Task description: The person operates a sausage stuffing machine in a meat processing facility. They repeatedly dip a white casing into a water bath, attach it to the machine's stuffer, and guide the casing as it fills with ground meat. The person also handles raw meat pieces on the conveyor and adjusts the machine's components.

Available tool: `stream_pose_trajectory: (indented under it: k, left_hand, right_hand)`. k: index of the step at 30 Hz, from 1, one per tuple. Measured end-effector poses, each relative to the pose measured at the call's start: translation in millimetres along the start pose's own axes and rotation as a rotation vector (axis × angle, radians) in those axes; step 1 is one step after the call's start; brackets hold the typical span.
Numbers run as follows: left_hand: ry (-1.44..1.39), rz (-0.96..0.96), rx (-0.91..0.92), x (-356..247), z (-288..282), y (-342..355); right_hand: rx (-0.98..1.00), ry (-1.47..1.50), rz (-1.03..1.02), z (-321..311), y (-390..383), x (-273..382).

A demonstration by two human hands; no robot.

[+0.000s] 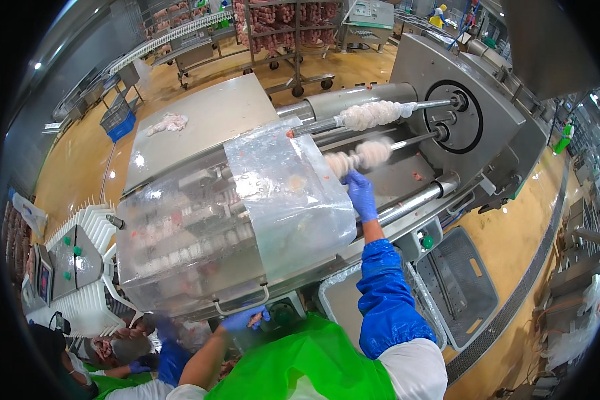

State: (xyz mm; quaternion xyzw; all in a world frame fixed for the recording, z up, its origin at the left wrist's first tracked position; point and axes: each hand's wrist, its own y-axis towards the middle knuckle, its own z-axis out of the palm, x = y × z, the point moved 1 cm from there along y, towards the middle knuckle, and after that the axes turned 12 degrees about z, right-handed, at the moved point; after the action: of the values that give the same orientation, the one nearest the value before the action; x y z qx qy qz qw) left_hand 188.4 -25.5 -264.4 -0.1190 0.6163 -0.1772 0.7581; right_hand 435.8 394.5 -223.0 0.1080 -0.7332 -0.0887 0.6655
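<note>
My right hand, in a blue glove, has its fingers closed on a bunched pale casing on the lower metal rod of a steel machine; part of the casing is blurred. Above it, another rod holds a ruffled white casing. Beside them a clear plastic sheet lies over the machine's transparent cover. Low in the picture my left hand, also gloved, is closed on something small and pinkish, below a metal handle and beside a round green button.
A co-worker works at the lower left beside white racking. A grey crate stands at the right. Behind are a steel table with a pale scrap, a blue crate and racks of sausages. Distant workers are visible.
</note>
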Motion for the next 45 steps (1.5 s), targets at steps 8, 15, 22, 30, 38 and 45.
stream_pose_trajectory:
  k: [8, 15, 22, 30, 38, 45]
  left_hand:
    - [0.060, -0.040, 0.016, 1, -2, 2]
    - [0.083, 0.031, 0.106, 19, -15, 4]
    - [0.104, 0.111, 0.189, 17, -16, 4]
    - [-0.029, 0.302, 0.173, 31, -27, 0]
    - [-0.363, 0.102, -0.074, 44, -19, -10]
    - [-0.728, -0.101, -0.631, 58, -59, -135]
  right_hand:
    - [-0.030, 0.081, 0.041, -10, 19, -20]
    - [-0.142, 0.052, 0.078, -37, 40, -13]
    - [-0.300, 0.192, 0.161, -59, 55, -12]
    - [-0.370, 0.181, 0.182, -54, 65, -29]
    - [0.038, -0.213, 0.126, -71, -55, -75]
    - [-0.054, -0.396, 0.068, -83, -65, -81]
